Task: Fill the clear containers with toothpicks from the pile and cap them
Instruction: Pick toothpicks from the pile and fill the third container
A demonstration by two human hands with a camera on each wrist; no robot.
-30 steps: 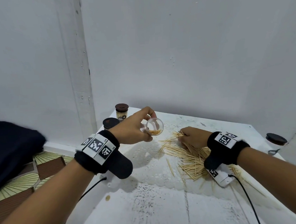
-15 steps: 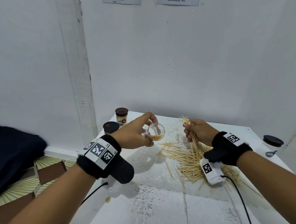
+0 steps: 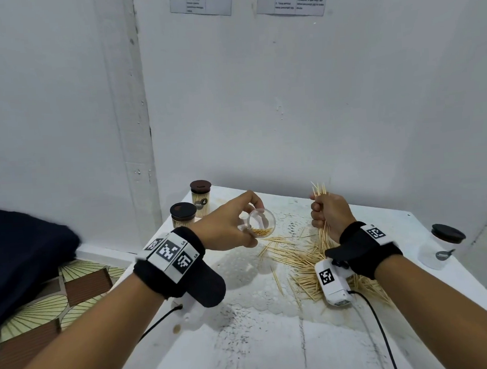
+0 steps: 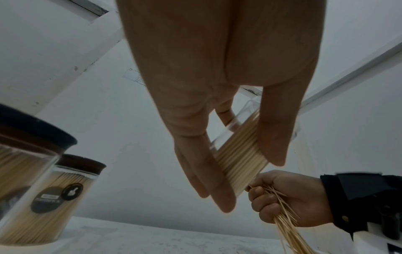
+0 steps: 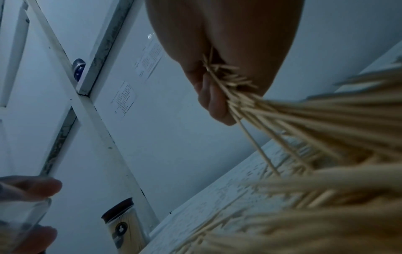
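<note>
Item 1: left hand (image 3: pixel 227 222), raised above the desk (image 3: pixel 274 339) at about 11 o'clock from the toothpick pile (image 3: pixel 307 266). Fingers and thumb curled round a clear container (image 3: pixel 261 222), uncapped and tilted on its side with its mouth toward the camera; a partial fill of toothpicks lay along its lower wall.

Item 2: right hand (image 3: pixel 328 216), lifted above the far end of the pile at about 3 o'clock from the container, apart from it. Closed in a fist on a bundle of toothpicks (image 3: pixel 319 191), held roughly upright, ends fanning out above and below the fist.

Item 3: toothpick pile, loose and scattered on the desk under the right wrist.

Item 4: two filled containers with dark caps, one nearer (image 3: pixel 183 215), one farther (image 3: pixel 201 197), standing upright at the desk's far left corner, just beside each other.

Item 5: one capped container (image 3: pixel 440 246) at the desk's right edge, at 3 o'clock, well apart from the pile; contents could not be told.
</note>
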